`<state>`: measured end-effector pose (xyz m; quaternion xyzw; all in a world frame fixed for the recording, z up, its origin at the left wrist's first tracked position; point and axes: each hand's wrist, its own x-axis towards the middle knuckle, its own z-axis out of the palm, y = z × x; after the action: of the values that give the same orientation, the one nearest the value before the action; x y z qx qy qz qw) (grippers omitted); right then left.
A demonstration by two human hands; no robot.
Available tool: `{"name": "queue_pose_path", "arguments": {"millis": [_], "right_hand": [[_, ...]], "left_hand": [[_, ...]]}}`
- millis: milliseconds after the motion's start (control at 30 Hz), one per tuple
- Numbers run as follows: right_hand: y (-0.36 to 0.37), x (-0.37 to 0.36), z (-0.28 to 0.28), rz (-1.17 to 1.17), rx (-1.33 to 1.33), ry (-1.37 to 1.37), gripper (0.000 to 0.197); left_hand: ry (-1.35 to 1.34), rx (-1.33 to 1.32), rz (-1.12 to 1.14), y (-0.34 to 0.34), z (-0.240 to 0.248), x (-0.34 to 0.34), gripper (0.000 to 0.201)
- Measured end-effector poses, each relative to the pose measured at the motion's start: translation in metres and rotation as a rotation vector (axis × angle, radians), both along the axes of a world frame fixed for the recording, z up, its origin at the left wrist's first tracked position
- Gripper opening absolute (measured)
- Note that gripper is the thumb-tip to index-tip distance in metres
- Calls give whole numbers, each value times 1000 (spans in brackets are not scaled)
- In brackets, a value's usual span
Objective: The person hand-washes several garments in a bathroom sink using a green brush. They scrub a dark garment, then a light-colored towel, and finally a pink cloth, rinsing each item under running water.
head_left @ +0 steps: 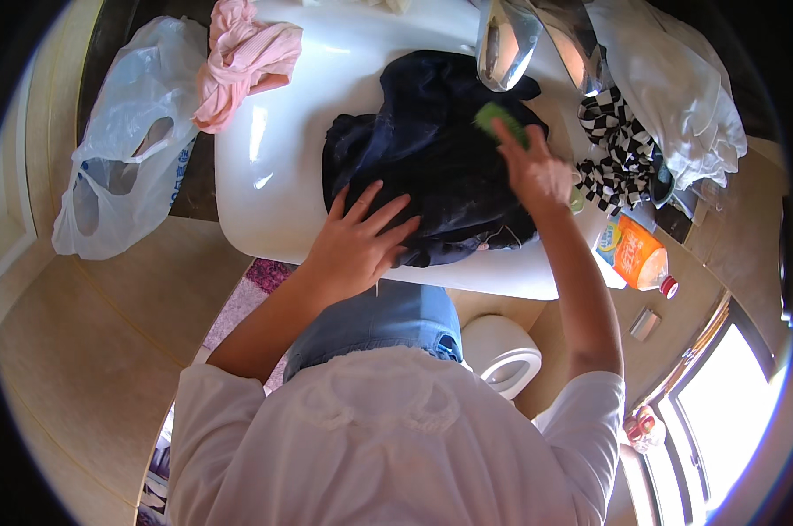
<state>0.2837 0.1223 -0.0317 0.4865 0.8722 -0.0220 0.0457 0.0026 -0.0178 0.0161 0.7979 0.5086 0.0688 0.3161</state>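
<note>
A dark navy garment [431,158] lies heaped in the middle of a white basin [274,167], under a chrome tap [510,39] at the far rim. Pink cloth [239,61] drapes the basin's far left corner, with a white plastic bag [125,140] beyond; a checked cloth [620,149] and an orange bottle [637,254] sit at the right edge. Tan floor tiles surround it. The left hand [357,241] presses flat on the garment, fingers spread. The right hand [537,171] has its fingers closed around a green brush [500,121] on the garment's far side.

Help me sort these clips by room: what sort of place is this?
Probably a bathroom used for hand laundry: a white basin under a chrome faucet, a dark garment in it, and a toilet below.
</note>
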Motion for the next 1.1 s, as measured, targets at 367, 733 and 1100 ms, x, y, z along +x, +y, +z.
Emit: {"name": "queue_pose_path", "arguments": {"millis": [367, 733, 1100], "right_hand": [[-10, -8, -4, 43, -142, 8, 44], [-28, -29, -5, 20, -291, -55, 41], [-11, 10, 6, -362, -154, 573, 43]], "left_hand": [[7, -7, -4, 4, 3, 0, 42], [15, -7, -12, 6, 4, 1, 43], [-54, 198, 140, 56, -5, 22, 33]]}}
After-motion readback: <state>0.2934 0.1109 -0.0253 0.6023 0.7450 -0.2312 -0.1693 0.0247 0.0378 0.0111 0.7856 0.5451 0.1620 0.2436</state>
